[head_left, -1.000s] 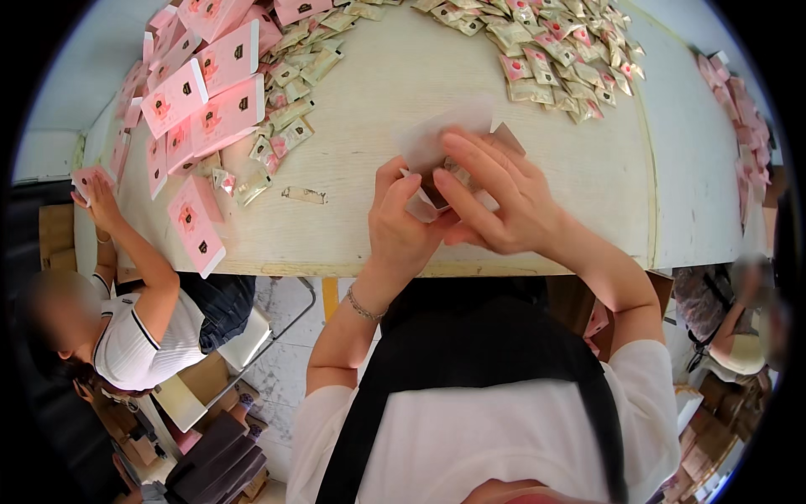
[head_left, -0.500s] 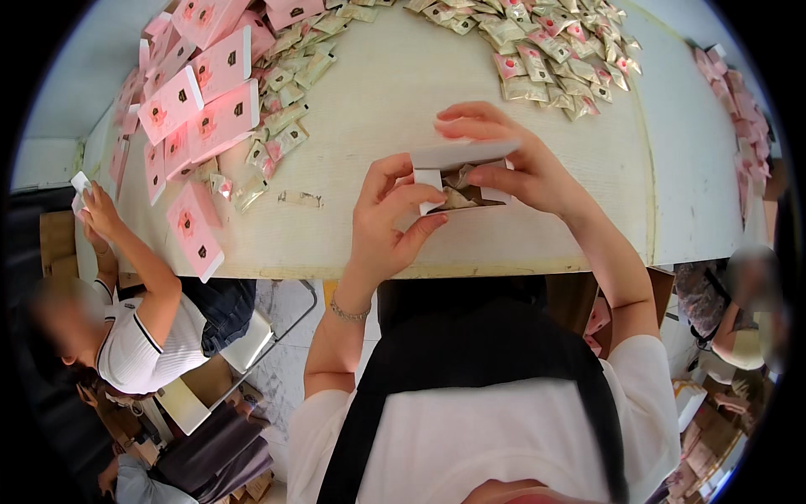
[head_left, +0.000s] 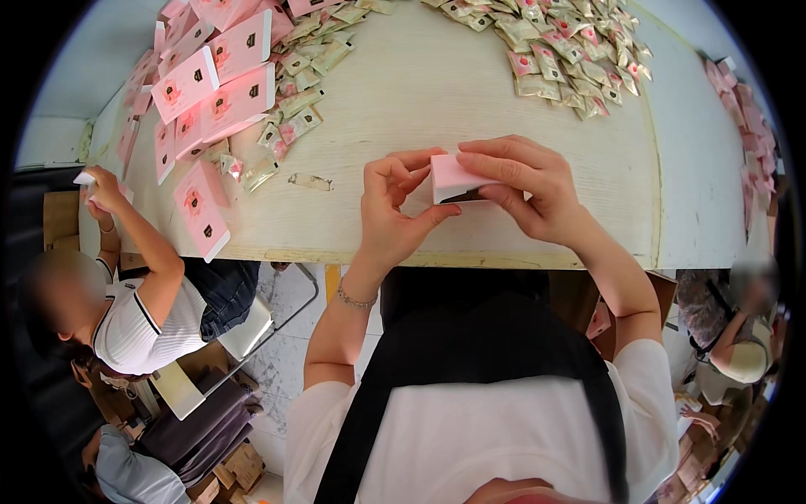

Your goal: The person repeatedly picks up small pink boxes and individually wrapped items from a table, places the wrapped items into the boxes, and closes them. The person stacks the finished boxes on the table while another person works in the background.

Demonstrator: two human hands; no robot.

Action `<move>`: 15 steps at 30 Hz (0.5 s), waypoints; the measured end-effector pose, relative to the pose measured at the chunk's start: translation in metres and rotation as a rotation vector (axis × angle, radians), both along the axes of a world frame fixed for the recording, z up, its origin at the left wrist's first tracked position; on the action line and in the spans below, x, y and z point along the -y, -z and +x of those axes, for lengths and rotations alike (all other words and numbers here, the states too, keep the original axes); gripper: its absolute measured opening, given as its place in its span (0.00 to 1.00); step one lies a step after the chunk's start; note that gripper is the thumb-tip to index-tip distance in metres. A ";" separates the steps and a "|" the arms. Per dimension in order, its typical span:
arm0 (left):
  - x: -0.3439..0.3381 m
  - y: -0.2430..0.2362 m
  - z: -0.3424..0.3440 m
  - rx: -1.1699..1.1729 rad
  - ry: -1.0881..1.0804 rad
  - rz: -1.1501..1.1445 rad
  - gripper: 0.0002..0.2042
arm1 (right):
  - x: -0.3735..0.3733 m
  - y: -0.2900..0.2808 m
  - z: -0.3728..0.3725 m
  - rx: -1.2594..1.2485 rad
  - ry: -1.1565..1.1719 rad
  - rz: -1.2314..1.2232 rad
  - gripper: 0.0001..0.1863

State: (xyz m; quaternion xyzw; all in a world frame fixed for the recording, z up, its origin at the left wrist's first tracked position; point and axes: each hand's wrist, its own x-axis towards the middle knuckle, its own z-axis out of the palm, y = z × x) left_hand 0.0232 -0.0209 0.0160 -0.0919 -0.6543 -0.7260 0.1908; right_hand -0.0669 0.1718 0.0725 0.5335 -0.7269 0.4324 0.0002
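Note:
A small pink-and-white carton (head_left: 451, 169) is between my hands above the table (head_left: 411, 92), a narrow dark gap showing along its near edge. My left hand (head_left: 395, 202) grips its left end with curved fingers, thumb at the lower corner. My right hand (head_left: 529, 186) holds its right part, fingertips on the pink top and thumb at the dark gap. To the upper left lie pink boxes (head_left: 185, 84) and small foil sachets (head_left: 298, 122); a heap of similar sachets (head_left: 554, 63) lies at the upper right.
A co-worker (head_left: 134, 315) at the left holds a pink-and-white card (head_left: 88, 183). Another person (head_left: 726, 328) is at the right edge, a further one (head_left: 134, 466) at the lower left. More pink boxes (head_left: 739, 109) line the far right. A cardboard box (head_left: 638, 294) stands below the table's edge.
The carton's lid has come down from standing open with sachets visible inside to lying over the top, pink side up. My right fingers have moved down onto it.

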 end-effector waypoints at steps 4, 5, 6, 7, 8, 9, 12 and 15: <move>0.003 0.004 0.000 -0.024 0.018 -0.040 0.31 | 0.000 -0.019 -0.007 -0.063 -0.022 0.060 0.20; 0.004 0.005 0.000 -0.019 0.014 -0.043 0.31 | 0.002 -0.021 -0.006 -0.173 0.007 0.078 0.21; 0.004 0.005 0.000 -0.015 0.009 -0.045 0.31 | 0.004 -0.022 -0.004 -0.283 0.036 0.096 0.21; 0.006 0.005 0.001 -0.011 -0.001 -0.052 0.31 | 0.008 -0.023 -0.002 -0.393 0.060 0.108 0.21; 0.006 0.005 0.001 -0.011 -0.008 -0.060 0.32 | 0.009 -0.022 0.001 -0.414 0.085 0.107 0.21; 0.002 0.004 0.000 -0.012 -0.016 -0.068 0.32 | 0.007 -0.019 0.005 -0.435 0.110 0.105 0.22; 0.003 0.002 0.001 0.013 -0.033 -0.124 0.32 | 0.008 -0.001 0.007 -0.395 0.148 0.026 0.24; 0.006 -0.001 0.001 0.017 -0.038 -0.131 0.32 | 0.007 -0.005 0.000 -0.408 0.048 0.059 0.27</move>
